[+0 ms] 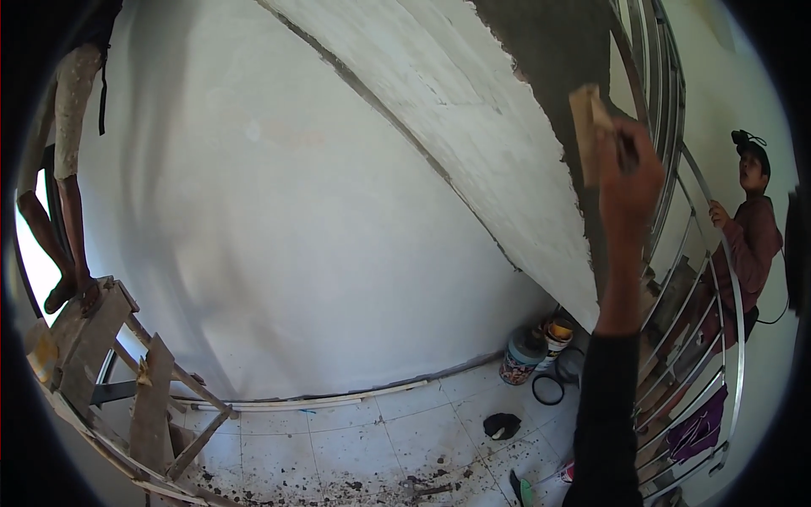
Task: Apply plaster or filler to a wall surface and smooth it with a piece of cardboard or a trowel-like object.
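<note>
Float [583, 139], tan and apparently wooden, sits clasped in our right hand [632, 173] before dark grey plaster [553, 46]. We judge it light and stiff, best held by its back. Our grasp hides much of that back; we cannot tell whether it touches the plaster, and our left hand lies out of view.

1. The block [583, 139] is tan.
2. The sleeve [606, 414] is black.
3. The wall [279, 211] is off-white (greyer in shadow).
4. The plaster [557, 51] is dark grey.
5. The floor [346, 435] is white, gridded and dark-speckled.
6. The cloth [698, 427] is purple.
</note>
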The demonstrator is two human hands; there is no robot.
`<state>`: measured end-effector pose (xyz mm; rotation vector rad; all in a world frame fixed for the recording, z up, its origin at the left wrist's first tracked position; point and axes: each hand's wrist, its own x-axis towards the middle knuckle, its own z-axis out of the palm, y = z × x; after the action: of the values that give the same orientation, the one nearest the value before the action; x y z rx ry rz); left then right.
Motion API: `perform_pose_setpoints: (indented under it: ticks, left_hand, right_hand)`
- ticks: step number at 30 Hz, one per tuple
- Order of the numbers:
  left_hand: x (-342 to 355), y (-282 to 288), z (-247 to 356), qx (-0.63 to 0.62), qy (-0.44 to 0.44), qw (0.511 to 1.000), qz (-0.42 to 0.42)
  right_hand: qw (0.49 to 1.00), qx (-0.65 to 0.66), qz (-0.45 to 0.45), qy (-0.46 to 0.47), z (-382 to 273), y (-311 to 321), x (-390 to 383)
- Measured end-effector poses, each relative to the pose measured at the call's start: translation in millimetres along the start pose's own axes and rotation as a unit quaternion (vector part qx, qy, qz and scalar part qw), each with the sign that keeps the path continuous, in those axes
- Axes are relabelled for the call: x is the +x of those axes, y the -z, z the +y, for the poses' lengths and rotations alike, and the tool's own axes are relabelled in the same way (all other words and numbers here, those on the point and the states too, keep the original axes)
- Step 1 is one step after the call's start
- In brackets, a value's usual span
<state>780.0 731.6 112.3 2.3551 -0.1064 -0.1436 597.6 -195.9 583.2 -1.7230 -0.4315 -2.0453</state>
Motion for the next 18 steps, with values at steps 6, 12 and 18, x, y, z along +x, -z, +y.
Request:
perform_pose_setpoints:
  ticks: [6,12,18]
  left_hand:
    - [-102,-377,-40,0.068,-0.137,0.988,0.017]
    - [-265,-652,76,-0.055,-0.333,0.931,0.141]
    - [-238,-656,50,-0.275,0.171,0.945,-0.038]
  right_hand:
    - [0.993,-0.049,0.0,0.107,35,-72,86]
    - [0.982,-0.053,-0.035,0.177,-9,-95,115]
    - [0.985,-0.079,0.025,0.154,-20,-96,123]
